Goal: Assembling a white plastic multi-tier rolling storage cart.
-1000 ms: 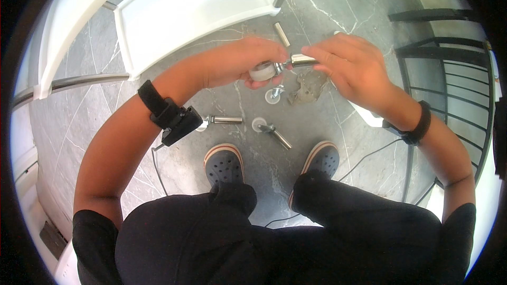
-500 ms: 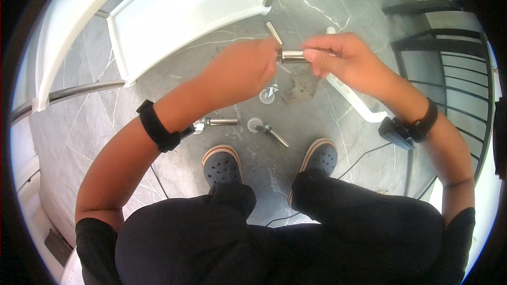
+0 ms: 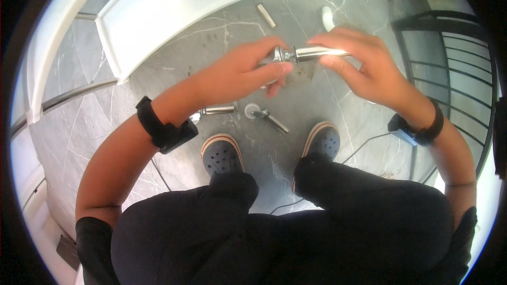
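Note:
My left hand (image 3: 232,76) grips a caster (image 3: 280,54) with a shiny metal fitting, its fingers and thumb around it. Most of the caster's wheel is hidden by that hand. My right hand (image 3: 367,63) holds a short chrome tube (image 3: 312,53) between thumb and fingers. The tube lies nearly level, its left end at the caster's stem; how far the stem sits inside cannot be seen. On the floor below are two casters with chrome tubes attached, one tube (image 3: 219,110) partly beside my left wrist and the other (image 3: 277,122) near my shoes.
A loose chrome tube (image 3: 266,16) lies beyond my hands. A white curved piece (image 3: 328,18) is partly hidden behind my right hand. A white shelf panel (image 3: 169,13) on metal poles stands far left, a black metal rack (image 3: 438,24) right. A cable (image 3: 364,142) crosses the floor.
My left hand's fingers have loosened, so the caster's metal fitting now shows. The tube in my right hand has shifted right, and more of its length is visible.

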The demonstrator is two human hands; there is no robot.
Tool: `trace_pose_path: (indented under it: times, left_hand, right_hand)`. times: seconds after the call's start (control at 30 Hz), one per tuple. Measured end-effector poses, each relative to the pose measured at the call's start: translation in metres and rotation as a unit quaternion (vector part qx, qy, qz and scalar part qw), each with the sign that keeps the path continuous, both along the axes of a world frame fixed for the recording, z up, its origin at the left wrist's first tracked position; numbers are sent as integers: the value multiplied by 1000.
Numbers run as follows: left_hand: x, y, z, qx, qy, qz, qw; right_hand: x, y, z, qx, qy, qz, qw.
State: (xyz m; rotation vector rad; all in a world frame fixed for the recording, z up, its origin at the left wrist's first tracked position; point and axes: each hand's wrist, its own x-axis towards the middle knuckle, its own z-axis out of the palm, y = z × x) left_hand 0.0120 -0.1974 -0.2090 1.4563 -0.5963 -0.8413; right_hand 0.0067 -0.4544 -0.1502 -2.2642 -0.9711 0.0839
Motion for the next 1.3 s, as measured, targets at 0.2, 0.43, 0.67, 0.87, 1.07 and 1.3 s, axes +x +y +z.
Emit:
trace_pose_path:
  times: [0.2,0.43,0.67,0.87,1.07,1.3]
  left_hand:
    - [-5,1,7,80,-196,18,977]
    - [-13,3,-2,123,-314,20,941]
    - [-13,4,-6,137,-295,33,945]
    - [-14,6,2,110,-209,36,971]
    - [-12,6,-6,130,-319,35,938]
    - [-1,5,-8,157,-295,28,942]
  right_hand:
    - [-1,-2,-4,24,33,18,999]
    - [-3,-1,-8,86,521,-86,845]
    - [-5,3,-14,85,301,-68,947]
    - [-1,2,-5,35,8,23,999]
    - [1,1,-7,91,453,-78,883]
    - [-8,6,-26,71,161,-50,983]
